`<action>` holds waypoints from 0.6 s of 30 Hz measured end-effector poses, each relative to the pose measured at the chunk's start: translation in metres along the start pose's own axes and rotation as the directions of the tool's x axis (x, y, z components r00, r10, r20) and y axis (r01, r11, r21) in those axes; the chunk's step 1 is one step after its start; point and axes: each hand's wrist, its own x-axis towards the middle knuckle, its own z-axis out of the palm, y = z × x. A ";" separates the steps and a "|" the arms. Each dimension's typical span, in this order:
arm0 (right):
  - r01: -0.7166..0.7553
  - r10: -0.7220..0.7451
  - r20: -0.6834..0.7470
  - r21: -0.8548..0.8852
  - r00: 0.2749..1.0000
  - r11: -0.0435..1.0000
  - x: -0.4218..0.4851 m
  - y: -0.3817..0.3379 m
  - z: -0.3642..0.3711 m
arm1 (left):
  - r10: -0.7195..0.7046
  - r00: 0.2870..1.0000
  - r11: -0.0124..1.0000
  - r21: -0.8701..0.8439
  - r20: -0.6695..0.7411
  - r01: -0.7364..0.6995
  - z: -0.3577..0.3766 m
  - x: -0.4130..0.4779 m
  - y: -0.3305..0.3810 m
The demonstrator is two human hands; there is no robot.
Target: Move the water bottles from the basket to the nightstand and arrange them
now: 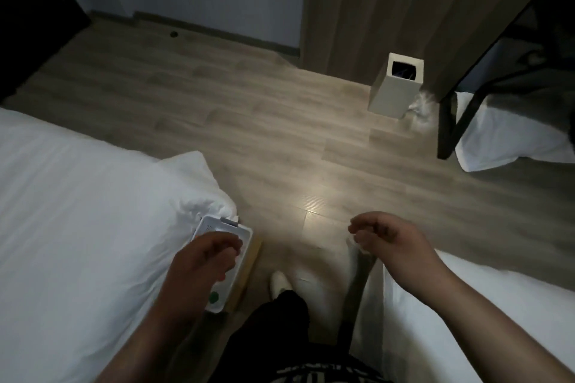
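Over the white basket (208, 225) the left hand (199, 261) is held with fingers curled; whether anything is grasped cannot be told. The right hand (384, 236) is loosely curled and empty. A green cap (214, 297) is seen inside the basket, beside the bed (77, 202).

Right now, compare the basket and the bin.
The basket is low and wide; the bin is tall and narrow. The basket sits on a wooden stand beside the bed, under the left hand; the bin stands on the floor, farther off. A green cap shows in the basket; the bin's inside is dark. Both are pale and open at the top.
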 end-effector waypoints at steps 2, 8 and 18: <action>0.025 -0.025 0.016 -0.005 1.000 1.000 0.024 -0.016 -0.007 | -0.008 1.000 1.000 0.019 0.025 0.007 0.010 0.029 0.016; 0.022 -0.028 0.066 0.077 0.997 0.997 0.086 -0.047 -0.017 | 0.016 1.000 0.999 -0.030 -0.006 -0.016 0.019 0.083 0.055; 0.127 0.011 0.499 -0.243 0.866 0.962 0.213 -0.088 0.026 | -0.008 0.913 1.000 -0.010 -0.407 0.004 -0.016 0.096 0.067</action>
